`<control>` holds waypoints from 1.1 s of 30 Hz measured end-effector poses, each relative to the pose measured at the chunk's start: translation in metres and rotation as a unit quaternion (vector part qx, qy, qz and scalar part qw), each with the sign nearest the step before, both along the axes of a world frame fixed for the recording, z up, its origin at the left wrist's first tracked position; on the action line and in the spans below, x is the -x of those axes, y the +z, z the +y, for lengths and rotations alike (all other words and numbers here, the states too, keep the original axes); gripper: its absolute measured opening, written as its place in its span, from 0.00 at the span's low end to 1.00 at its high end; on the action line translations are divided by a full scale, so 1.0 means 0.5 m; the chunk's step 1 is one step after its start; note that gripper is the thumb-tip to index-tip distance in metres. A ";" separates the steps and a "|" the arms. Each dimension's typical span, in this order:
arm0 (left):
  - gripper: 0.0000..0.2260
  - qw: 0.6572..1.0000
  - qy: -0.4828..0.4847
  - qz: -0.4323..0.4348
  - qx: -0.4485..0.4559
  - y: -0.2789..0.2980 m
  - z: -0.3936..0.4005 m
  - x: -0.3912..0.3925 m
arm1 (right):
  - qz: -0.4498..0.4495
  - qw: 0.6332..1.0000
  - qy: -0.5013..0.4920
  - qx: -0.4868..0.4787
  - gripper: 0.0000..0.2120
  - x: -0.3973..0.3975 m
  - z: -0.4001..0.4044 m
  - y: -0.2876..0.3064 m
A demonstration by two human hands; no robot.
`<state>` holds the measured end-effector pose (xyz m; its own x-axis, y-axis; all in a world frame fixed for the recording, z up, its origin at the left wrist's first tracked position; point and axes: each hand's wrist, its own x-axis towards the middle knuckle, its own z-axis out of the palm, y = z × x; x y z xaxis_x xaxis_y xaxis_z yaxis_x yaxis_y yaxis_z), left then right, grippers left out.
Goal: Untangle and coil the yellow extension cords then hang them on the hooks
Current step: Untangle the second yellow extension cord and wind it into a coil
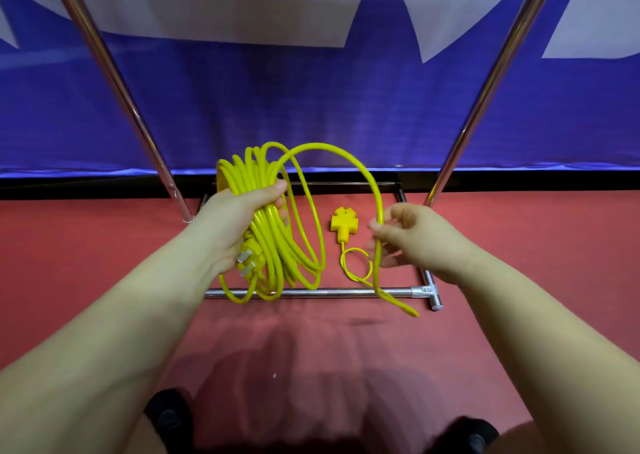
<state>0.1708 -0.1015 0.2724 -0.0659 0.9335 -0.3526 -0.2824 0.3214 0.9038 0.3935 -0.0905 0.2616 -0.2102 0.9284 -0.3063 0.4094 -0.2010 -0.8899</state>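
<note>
Cord (273, 232) is mostly coiled in the left hand (239, 225), above the rack bar (311, 293). Right hand (408, 235) pinches the last loose bit (socket (343, 223) lies behind the bar). Hanging is left.

Both forearms are bare from the bottom edge of the frame up to the wrists; no sleeve shows on either. The left hand (239, 225) and the right hand (412, 239) wear no glove, ring, watch or band. At the bottom edge sit two dark, blurred shoes (169, 415), rounded at the toes, details too soft to tell.
</note>
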 end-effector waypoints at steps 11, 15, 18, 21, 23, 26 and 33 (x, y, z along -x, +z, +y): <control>0.02 0.985 -0.160 0.062 -0.033 -0.009 -0.029 -0.057 | 0.451 0.850 -0.220 0.158 0.08 0.046 0.008 0.052; 0.05 0.977 -0.195 0.072 -0.052 -0.005 -0.032 -0.070 | 0.511 0.802 -0.249 0.181 0.09 0.052 0.009 0.049; 0.03 0.987 -0.152 0.046 -0.038 -0.008 -0.027 -0.073 | 0.515 0.820 -0.203 0.144 0.10 0.048 0.012 0.053; 0.03 0.996 -0.086 -0.017 -0.013 -0.006 -0.019 -0.071 | 0.253 0.962 -0.087 0.058 0.17 0.045 0.011 0.030; 0.03 0.998 -0.041 -0.051 0.004 -0.001 -0.011 -0.060 | 0.005 1.000 0.021 -0.022 0.19 0.044 -0.002 0.008; 0.05 0.997 -0.011 -0.062 0.036 0.000 0.002 -0.033 | -0.113 0.983 0.139 -0.046 0.17 0.036 -0.017 -0.021; 0.05 0.998 -0.017 -0.057 0.028 0.002 -0.004 -0.025 | -0.136 0.966 0.206 -0.073 0.10 0.051 -0.030 -0.041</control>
